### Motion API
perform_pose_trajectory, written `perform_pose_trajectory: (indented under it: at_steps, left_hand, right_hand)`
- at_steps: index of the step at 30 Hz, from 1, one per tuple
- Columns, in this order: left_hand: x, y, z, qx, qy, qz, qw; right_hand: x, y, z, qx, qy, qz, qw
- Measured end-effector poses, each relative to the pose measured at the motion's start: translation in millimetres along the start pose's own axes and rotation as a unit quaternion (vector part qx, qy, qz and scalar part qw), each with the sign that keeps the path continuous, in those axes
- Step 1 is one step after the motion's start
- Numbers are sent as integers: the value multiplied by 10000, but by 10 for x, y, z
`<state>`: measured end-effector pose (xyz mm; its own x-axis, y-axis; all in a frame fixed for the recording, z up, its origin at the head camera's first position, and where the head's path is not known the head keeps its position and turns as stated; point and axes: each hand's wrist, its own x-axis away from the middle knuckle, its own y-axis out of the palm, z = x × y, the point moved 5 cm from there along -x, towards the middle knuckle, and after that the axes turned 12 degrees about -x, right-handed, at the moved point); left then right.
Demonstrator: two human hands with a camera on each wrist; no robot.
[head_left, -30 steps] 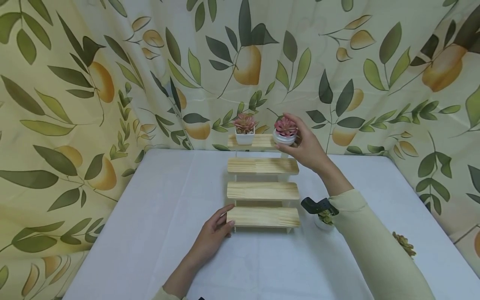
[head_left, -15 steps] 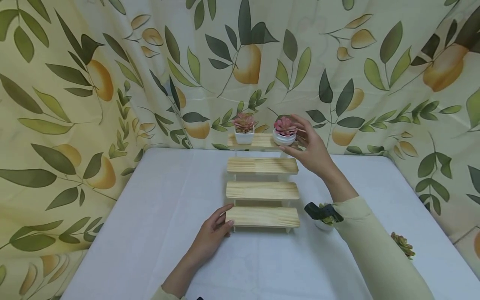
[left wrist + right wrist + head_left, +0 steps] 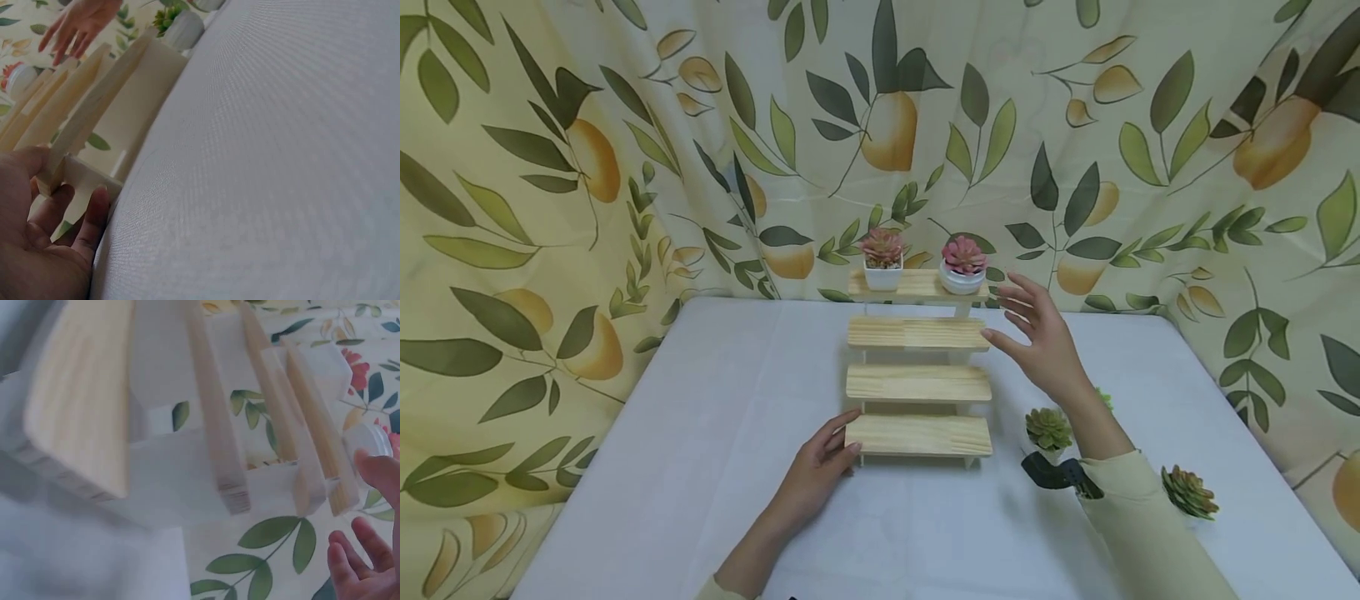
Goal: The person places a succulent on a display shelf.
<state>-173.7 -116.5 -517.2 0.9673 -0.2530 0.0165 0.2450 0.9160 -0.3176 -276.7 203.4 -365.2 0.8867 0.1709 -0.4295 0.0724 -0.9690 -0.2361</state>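
A four-tier wooden plant stand point(image 3: 917, 383) with white supports stands mid-table. My left hand point(image 3: 812, 475) grips the left end of its lowest tier; the left wrist view has the thumb over the board point(image 3: 94, 106) and fingers beneath. On the top tier, a pink succulent in a round white pot point(image 3: 964, 267) sits at the right, and a pinkish one in a square white pot point(image 3: 883, 260) at the left. My right hand point(image 3: 1047, 346) hovers right of the upper tiers, fingers spread and holding nothing. In the right wrist view, its thumb overlaps the round pot point(image 3: 369, 439).
Right of the stand, a green potted succulent point(image 3: 1048, 430) stands by the right wrist's black strap. A brighter green plant point(image 3: 1105, 398) is partly hidden behind that forearm. Farther right is a reddish-green succulent point(image 3: 1190, 492). A fruit-patterned curtain point(image 3: 760, 125) hangs behind the white-covered table point(image 3: 730, 400).
My right hand has let go of the round-potted pink succulent and drawn back, right and down. The pot stays on the top tier. My left hand keeps its grip on the lowest tier.
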Motion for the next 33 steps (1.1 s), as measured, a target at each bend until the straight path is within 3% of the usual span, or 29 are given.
perform_pose_trajectory:
  at_steps: [9,20,26,33]
  left_hand:
    - [-5,20,-20,20,54,-67,10000]
    - [-11,15,-23,19,127,-58,9999]
    - [-3,10,-17,2,45,-38,10000]
    - [-1,20,-19,69,38,-50,10000]
  right_hand:
    - [425,-73,115,790,281,-278,9961]
    - [926,-419,115,1578,854,-286,9834]
    - [1231,-593,76,1792,723,-112,9811]
    - [1601,-736,88,1816,683,386,9802]
